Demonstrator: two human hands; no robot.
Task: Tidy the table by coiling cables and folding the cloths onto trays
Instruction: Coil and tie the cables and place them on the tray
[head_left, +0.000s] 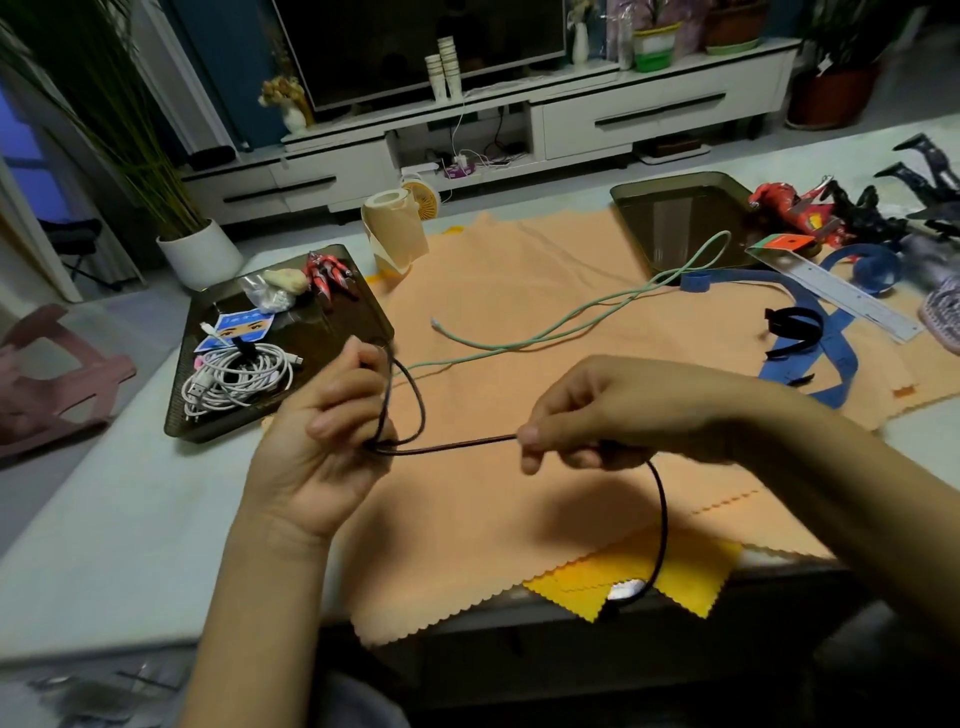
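Cable (452, 446), dark, runs taut between my hands above orange cloth (519, 280). My left hand (322, 431) grips its loops, fingers curled. My right hand (597, 415) pinches straight run; tail hangs past table (130, 493) edge over yellow cloth (571, 582). Green cable (571, 317) lies loose beyond. White coil (239, 379) sits in left tray (337, 322); right tray (675, 218) farther back.

Dark cable (662, 519) partly hidden within right hand (613, 410)
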